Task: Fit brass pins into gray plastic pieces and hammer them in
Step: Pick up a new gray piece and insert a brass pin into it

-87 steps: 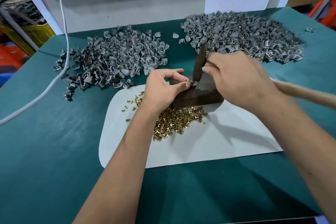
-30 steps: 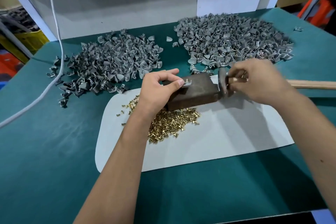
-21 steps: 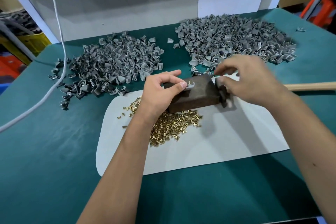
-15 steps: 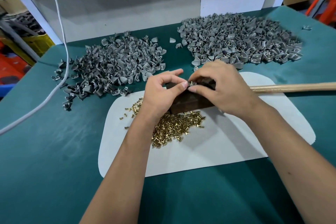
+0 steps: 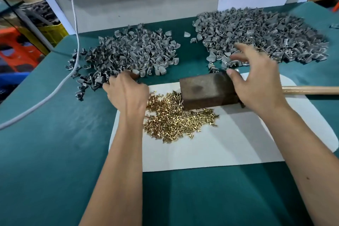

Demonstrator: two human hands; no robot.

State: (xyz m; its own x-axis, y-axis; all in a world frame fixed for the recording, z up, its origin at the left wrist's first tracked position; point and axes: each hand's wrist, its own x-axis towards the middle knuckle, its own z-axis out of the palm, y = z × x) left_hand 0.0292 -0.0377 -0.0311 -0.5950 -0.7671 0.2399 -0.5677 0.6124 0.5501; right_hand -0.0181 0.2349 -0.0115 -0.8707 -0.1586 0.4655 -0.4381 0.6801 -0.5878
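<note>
Hands parted — left hand [image 5: 126, 91] reaches gray pile [image 5: 128, 55].

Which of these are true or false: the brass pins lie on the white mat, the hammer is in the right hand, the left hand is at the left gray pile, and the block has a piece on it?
1. The heap of small brass pins lies on the white rounded mat. True.
2. The right hand holds the wooden hammer handle. False: its fingers are spread; the handle lies on the mat.
3. The left hand reaches into the left pile of gray plastic pieces. True.
4. A gray piece sits on the dark brown block. False: its visible top is bare.
</note>
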